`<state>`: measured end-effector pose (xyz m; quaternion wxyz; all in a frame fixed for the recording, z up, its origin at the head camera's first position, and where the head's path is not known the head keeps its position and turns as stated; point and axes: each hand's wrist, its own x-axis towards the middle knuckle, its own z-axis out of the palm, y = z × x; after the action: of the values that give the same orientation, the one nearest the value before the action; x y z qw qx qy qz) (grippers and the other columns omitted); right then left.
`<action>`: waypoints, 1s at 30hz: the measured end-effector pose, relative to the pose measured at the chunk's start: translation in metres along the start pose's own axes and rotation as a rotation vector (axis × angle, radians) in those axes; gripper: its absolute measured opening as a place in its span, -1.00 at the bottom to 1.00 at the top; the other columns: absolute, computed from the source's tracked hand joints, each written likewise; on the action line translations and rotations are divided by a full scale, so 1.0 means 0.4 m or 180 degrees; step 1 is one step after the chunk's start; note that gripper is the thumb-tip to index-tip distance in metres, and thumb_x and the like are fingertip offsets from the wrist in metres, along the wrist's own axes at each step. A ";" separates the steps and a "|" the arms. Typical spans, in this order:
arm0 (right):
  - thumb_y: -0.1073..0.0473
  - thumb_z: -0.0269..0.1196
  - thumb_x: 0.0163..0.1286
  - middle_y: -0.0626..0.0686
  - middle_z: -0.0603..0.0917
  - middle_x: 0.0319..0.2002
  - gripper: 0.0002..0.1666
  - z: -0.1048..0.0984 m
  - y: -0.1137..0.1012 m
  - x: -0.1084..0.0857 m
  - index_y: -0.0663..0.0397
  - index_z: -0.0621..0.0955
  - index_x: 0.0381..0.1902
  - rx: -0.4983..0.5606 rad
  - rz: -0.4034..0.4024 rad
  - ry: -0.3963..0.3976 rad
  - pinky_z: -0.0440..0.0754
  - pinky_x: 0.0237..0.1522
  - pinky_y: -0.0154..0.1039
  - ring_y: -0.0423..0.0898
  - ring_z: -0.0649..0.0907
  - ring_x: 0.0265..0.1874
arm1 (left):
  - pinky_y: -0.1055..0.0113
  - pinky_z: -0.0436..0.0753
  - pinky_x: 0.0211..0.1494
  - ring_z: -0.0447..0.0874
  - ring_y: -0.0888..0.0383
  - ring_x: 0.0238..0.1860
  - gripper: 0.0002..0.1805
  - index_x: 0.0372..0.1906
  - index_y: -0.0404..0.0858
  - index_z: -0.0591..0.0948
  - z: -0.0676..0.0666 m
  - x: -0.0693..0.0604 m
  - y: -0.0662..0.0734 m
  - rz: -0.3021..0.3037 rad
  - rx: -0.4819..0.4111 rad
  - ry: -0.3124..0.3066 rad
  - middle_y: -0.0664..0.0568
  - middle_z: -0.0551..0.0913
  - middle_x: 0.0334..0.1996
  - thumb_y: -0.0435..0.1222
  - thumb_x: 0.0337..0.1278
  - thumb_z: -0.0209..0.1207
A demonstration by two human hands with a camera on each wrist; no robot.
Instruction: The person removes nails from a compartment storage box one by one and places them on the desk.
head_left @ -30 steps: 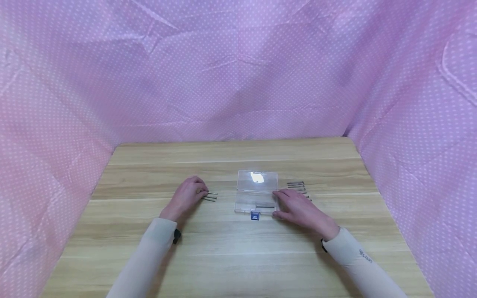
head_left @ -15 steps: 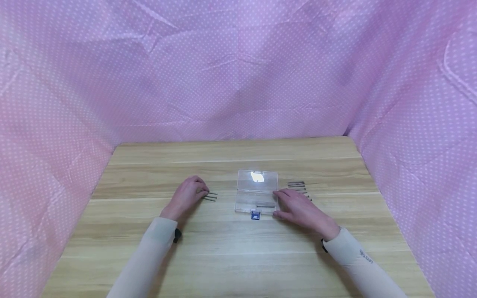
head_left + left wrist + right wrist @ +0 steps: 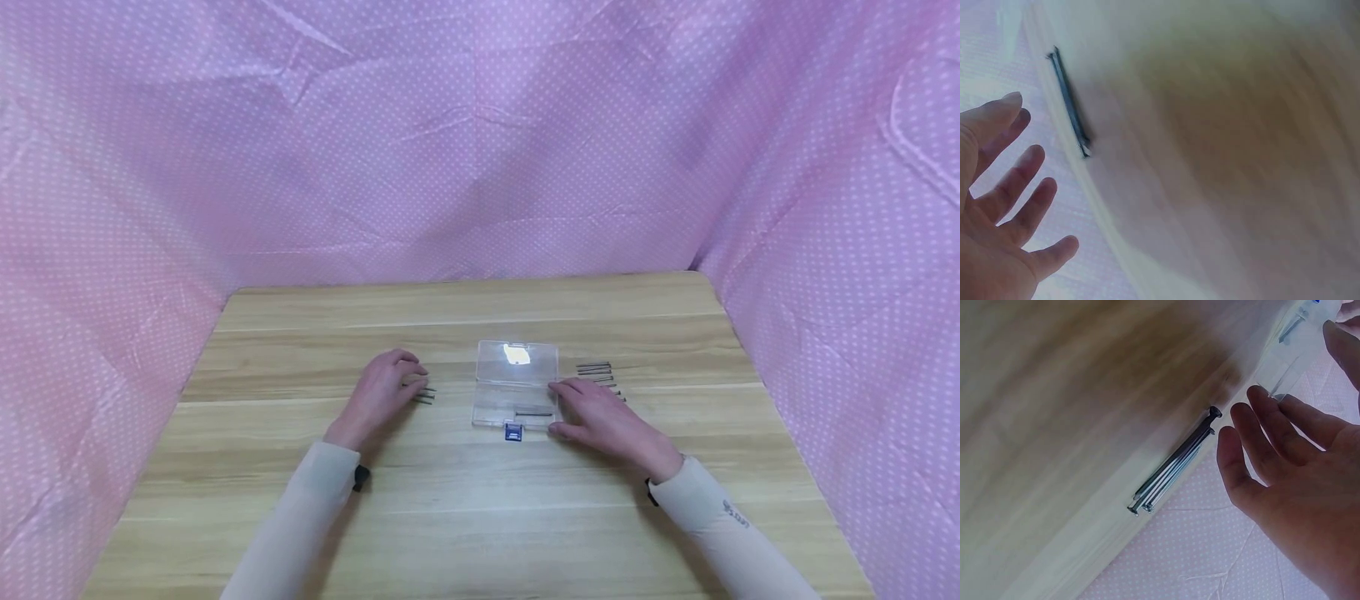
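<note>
A clear plastic box (image 3: 498, 404) lies on the table with its lid (image 3: 495, 364) folded back and its blue-labelled front edge facing me. One nail (image 3: 534, 414) rests inside, in the near right part. My right hand (image 3: 603, 419) holds the box's right end between thumb and fingertips. To the left, my left hand (image 3: 377, 396) hovers at a few nails (image 3: 425, 397), its fingers partly covering them in the head view. In the left wrist view these nails (image 3: 1069, 100) lie apart from the spread fingers, and nothing shows in that hand.
Several more nails (image 3: 595, 372) lie side by side to the right of the box, some partly behind the right hand; the right wrist view shows this bunch (image 3: 1172, 465) beside the fingers. Pink dotted cloth (image 3: 480, 167) surrounds the wooden table (image 3: 480, 533).
My left hand's fingers have loosened and shifted slightly right over the nails. The right hand stays at the box, and the head view has tilted a little.
</note>
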<state>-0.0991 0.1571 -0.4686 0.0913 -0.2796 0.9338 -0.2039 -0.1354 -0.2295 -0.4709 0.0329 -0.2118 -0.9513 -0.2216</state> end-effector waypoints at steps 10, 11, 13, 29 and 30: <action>-0.14 0.40 0.39 0.26 0.57 0.32 -0.16 0.000 -0.001 0.003 0.26 0.47 0.43 0.0012 0.0040 -0.0033 0.44 0.38 0.21 0.23 0.52 0.33 | -0.05 0.53 0.29 0.63 -0.14 0.09 -0.83 -0.12 -0.26 0.79 0.006 0.009 0.056 0.0259 -0.0013 0.0083 -0.12 0.71 0.01 -0.32 0.22 0.42; -0.14 0.40 0.39 0.26 0.56 0.32 -0.16 -0.001 -0.002 0.003 0.26 0.47 0.43 0.0014 0.0040 -0.0034 0.45 0.38 0.21 0.23 0.52 0.33 | -0.05 0.53 0.29 0.63 -0.13 0.09 -0.83 -0.11 -0.26 0.79 0.008 0.010 0.061 0.0278 -0.0025 0.0077 -0.12 0.71 0.01 -0.32 0.22 0.42; -0.14 0.40 0.39 0.26 0.56 0.32 -0.16 -0.001 -0.003 0.003 0.26 0.47 0.43 0.0012 0.0042 -0.0033 0.45 0.38 0.20 0.23 0.52 0.33 | -0.04 0.53 0.28 0.63 -0.11 0.09 -0.82 -0.10 -0.26 0.79 0.012 0.013 0.071 0.0305 -0.0047 0.0047 -0.11 0.72 0.01 -0.31 0.23 0.42; -0.09 0.40 0.40 0.25 0.56 0.33 -0.17 -0.007 -0.007 0.003 0.28 0.45 0.43 0.0099 -0.0007 -0.0023 0.44 0.38 0.20 0.22 0.52 0.34 | -0.12 0.34 0.50 0.58 -0.06 0.23 -0.81 -0.02 -0.22 0.78 0.034 0.035 0.150 0.0374 -0.0225 -0.0004 -0.06 0.70 0.10 -0.30 0.33 0.35; -0.09 0.40 0.40 0.25 0.56 0.33 -0.18 -0.008 -0.007 0.003 0.27 0.45 0.44 0.0109 -0.0002 -0.0029 0.44 0.39 0.20 0.22 0.51 0.34 | -0.08 0.36 0.49 0.57 -0.05 0.22 -0.81 -0.02 -0.22 0.78 0.036 0.037 0.154 0.0391 -0.0253 -0.0002 -0.06 0.69 0.10 -0.30 0.32 0.35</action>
<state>-0.0995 0.1553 -0.4648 0.1003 -0.2792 0.9296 -0.2187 -0.1226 -0.1675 -0.4565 0.0377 -0.2710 -0.9270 -0.2567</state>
